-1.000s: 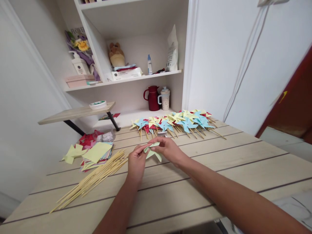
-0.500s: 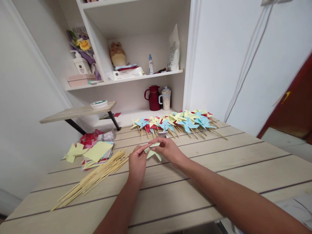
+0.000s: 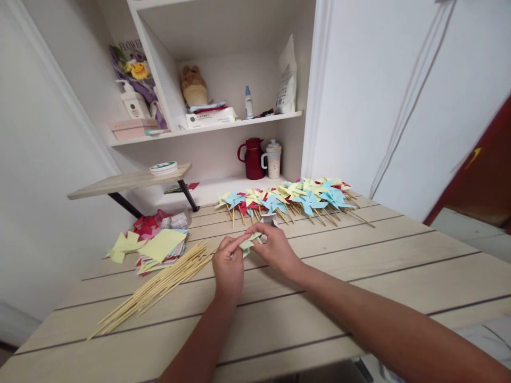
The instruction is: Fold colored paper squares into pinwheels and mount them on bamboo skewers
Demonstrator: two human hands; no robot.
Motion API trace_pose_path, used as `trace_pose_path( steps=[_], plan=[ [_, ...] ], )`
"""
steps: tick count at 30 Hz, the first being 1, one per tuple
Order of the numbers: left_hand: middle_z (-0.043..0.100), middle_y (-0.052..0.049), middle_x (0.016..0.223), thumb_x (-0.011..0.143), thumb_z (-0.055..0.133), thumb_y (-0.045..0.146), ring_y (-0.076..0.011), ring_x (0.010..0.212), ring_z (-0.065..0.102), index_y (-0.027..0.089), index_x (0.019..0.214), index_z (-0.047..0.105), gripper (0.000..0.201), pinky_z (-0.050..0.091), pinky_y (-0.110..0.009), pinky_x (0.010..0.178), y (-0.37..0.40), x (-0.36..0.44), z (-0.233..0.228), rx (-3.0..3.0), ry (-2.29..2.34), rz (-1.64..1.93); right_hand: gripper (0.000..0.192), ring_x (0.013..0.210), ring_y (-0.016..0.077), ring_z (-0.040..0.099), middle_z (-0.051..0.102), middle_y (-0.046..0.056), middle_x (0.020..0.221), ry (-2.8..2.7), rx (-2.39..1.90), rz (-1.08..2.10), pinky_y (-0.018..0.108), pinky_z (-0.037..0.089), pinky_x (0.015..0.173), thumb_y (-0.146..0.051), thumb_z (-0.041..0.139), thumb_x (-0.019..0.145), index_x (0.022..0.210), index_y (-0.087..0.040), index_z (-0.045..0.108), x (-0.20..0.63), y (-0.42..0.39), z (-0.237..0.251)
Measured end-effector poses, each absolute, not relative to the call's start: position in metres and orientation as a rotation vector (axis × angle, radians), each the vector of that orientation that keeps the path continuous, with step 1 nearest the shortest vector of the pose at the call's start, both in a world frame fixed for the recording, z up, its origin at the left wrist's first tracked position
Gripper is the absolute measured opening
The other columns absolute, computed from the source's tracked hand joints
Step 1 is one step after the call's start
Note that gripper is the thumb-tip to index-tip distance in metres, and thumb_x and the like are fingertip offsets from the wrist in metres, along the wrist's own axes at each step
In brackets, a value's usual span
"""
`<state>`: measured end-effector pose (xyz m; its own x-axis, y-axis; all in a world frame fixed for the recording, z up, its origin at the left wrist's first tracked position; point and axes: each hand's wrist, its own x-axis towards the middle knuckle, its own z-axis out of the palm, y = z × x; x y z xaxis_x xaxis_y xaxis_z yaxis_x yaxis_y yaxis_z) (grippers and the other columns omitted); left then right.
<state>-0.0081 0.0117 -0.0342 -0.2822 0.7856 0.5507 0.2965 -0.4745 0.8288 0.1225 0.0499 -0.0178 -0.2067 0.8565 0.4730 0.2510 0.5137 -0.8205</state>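
A pale green paper pinwheel [image 3: 248,246] is held between both hands above the middle of the table. My left hand [image 3: 229,263] pinches its left side, fingers closed. My right hand [image 3: 275,249] grips it from the right, with thumb and fingers bent round the paper. Much of the paper is hidden by the fingers. Just beyond the hands stands a small white box [image 3: 269,218]. Left of my left hand lies a bundle of thin wooden sticks [image 3: 159,284]. Behind the sticks is a stack of coloured paper squares [image 3: 163,246], a yellow one on top.
Finished pinwheels on sticks [image 3: 309,202] lie across the table's back. At the left are loose yellow paper pieces [image 3: 122,247], red paper pieces [image 3: 149,224] and a clear container [image 3: 178,220]. A raised wooden stand [image 3: 131,181], red jug [image 3: 253,159] and cup [image 3: 273,160] are behind.
The pinwheel's lower points, spread out below the fingers before, are now drawn up and mostly covered by my hands. Both hands stay close together; the view has shifted slightly.
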Motion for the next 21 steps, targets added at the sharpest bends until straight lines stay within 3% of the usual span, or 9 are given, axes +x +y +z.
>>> trace_pose_path(
  steps=[3,5,7,9,11,14,19,21],
  plan=[
    [0.07,-0.003,0.087,0.077,0.058,0.013,-0.0174,0.086,0.063,0.024,0.091,0.08,0.029,0.049,-0.028,0.078,0.016,-0.011,-0.036,1.507,1.292,1.774,0.015,0.068,0.0162,0.055,0.067,0.0,0.076,-1.734,-0.915,0.772,0.028,0.041,0.068,-0.014,0.056,0.073,0.082,-0.02,0.066,0.122,0.05,-0.017],
    [0.073,-0.004,0.093,0.077,0.066,0.022,-0.0184,0.088,0.065,0.021,0.095,0.079,0.022,0.05,-0.029,0.077,0.019,-0.012,-0.035,1.331,1.22,1.736,0.017,0.074,0.0173,0.056,0.068,0.001,0.084,-1.736,-0.879,0.814,0.029,0.042,0.072,-0.021,0.057,0.08,0.093,-0.021,0.067,0.124,0.05,-0.016],
    [0.075,-0.006,0.097,0.075,0.072,0.029,-0.0182,0.084,0.066,0.019,0.102,0.077,0.029,0.051,-0.028,0.071,0.02,-0.014,-0.033,1.155,1.148,1.712,0.032,0.073,0.0175,0.056,0.067,0.001,0.083,-1.756,-0.863,0.888,0.03,0.041,0.07,-0.028,0.057,0.084,0.116,-0.022,0.063,0.127,0.049,-0.016],
    [0.075,-0.007,0.098,0.074,0.075,0.032,-0.0168,0.079,0.065,0.017,0.107,0.074,0.037,0.05,-0.025,0.063,0.021,-0.016,-0.031,1.068,1.106,1.721,0.049,0.069,0.0176,0.056,0.065,-0.001,0.077,-1.762,-0.857,0.983,0.03,0.041,0.066,-0.034,0.056,0.088,0.136,-0.023,0.048,0.129,0.05,-0.017],
    [0.075,-0.008,0.098,0.073,0.076,0.032,-0.0157,0.078,0.065,0.015,0.106,0.074,0.037,0.048,-0.023,0.061,0.021,-0.018,-0.028,1.043,1.091,1.752,0.056,0.071,0.0189,0.059,0.065,0.0,0.077,-1.729,-0.833,1.064,0.032,0.043,0.069,-0.04,0.054,0.091,0.142,-0.022,0.039,0.131,0.053,-0.021],
    [0.075,-0.007,0.096,0.072,0.077,0.032,-0.0153,0.078,0.065,0.015,0.099,0.075,0.032,0.047,-0.022,0.059,0.021,-0.02,-0.025,1.011,1.104,1.803,0.057,0.083,0.0214,0.065,0.069,0.004,0.088,-1.574,-0.82,1.134,0.036,0.047,0.078,-0.049,0.053,0.091,0.139,-0.023,0.038,0.134,0.058,-0.026],
    [0.075,-0.006,0.094,0.071,0.077,0.034,-0.0154,0.078,0.065,0.017,0.1,0.075,0.034,0.048,-0.022,0.06,0.021,-0.024,-0.022,0.961,1.143,1.864,0.048,0.091,0.023,0.066,0.07,0.01,0.104,-1.396,-0.867,1.267,0.039,0.048,0.085,-0.063,0.053,0.087,0.105,-0.02,0.062,0.138,0.061,-0.022],
    [0.075,-0.006,0.092,0.072,0.077,0.034,-0.0152,0.075,0.064,0.016,0.101,0.075,0.034,0.048,-0.023,0.059,0.021,-0.023,-0.022,0.974,1.151,1.858,0.047,0.099,0.0253,0.065,0.07,0.012,0.111,-1.387,-0.846,1.348,0.04,0.048,0.086,-0.062,0.06,0.083,0.102,-0.02,0.066,0.139,0.058,-0.018]
  ],
)
